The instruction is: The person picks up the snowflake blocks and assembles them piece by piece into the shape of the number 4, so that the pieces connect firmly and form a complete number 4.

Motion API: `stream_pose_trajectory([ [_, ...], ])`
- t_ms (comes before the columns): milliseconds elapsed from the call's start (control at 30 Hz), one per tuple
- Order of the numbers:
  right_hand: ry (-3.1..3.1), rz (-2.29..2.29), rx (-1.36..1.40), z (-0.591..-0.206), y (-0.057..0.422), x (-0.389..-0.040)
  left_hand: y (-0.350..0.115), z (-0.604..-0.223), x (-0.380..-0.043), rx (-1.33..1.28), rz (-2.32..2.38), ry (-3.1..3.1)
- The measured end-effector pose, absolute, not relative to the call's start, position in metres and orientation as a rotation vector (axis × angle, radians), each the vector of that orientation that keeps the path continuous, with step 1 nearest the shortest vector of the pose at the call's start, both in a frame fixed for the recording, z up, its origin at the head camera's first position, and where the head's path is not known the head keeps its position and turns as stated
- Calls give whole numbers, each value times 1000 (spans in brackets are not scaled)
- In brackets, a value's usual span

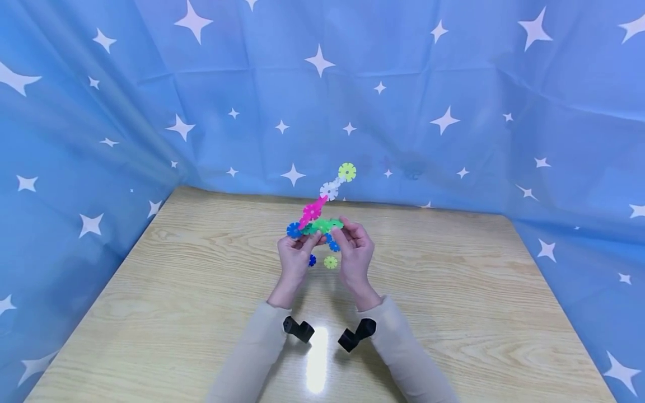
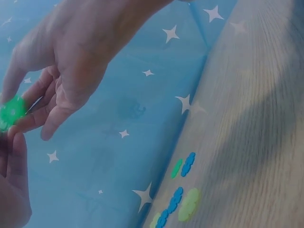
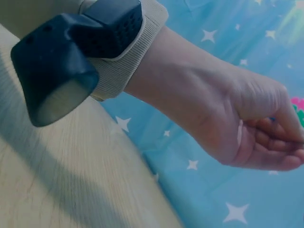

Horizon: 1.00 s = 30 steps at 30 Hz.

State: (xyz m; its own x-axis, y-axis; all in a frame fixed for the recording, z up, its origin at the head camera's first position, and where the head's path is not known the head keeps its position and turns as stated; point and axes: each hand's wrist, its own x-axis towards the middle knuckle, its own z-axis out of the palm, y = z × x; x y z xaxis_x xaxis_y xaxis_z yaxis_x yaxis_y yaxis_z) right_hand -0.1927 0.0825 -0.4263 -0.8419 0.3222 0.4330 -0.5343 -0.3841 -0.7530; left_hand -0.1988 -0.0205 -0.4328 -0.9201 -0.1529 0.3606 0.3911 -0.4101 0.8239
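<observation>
Stretching across the tabletop [image 1: 453,280], two pale sleeves [image 1: 254,352] lie about midway between its left and right edges, each with a black wrist camera [image 1: 303,331] at the cuff. Farther in, a loose yellow-green disc [image 1: 330,262] and a dark blue disc [image 1: 312,260] show in the gap between the hands; lighter blue discs [image 1: 334,246] sit beside the right thumb (whether they lie or hang, one cannot tell).

The left hand [image 1: 294,260] pinches the disc chain [image 1: 321,225] along its green stretch, thumb on the near side and the other fingers bent beneath, partly hidden. The right hand [image 1: 358,252] pinches the green stretch's right end between thumb and forefinger, its remaining fingers loosely curled. Both hold the chain above the tabletop, toward its far edge. A blue disc [image 1: 294,230] stands at the chain's left end, by the left fingertips. Past the green, pink discs [image 1: 312,211], white discs [image 1: 329,191] and a lime disc [image 1: 347,172] run up and rightward at a slant. Behind the tabletop's far edge hangs a blue curtain [image 1: 393,123] with white stars [image 1: 319,60].
</observation>
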Motion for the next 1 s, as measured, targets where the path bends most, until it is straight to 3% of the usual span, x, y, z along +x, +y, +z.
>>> stream_pose_trajectory([
  [1000,-1226,2097,249,-424,74,-188,-2,-423,-191,-319,-2364,-1347],
])
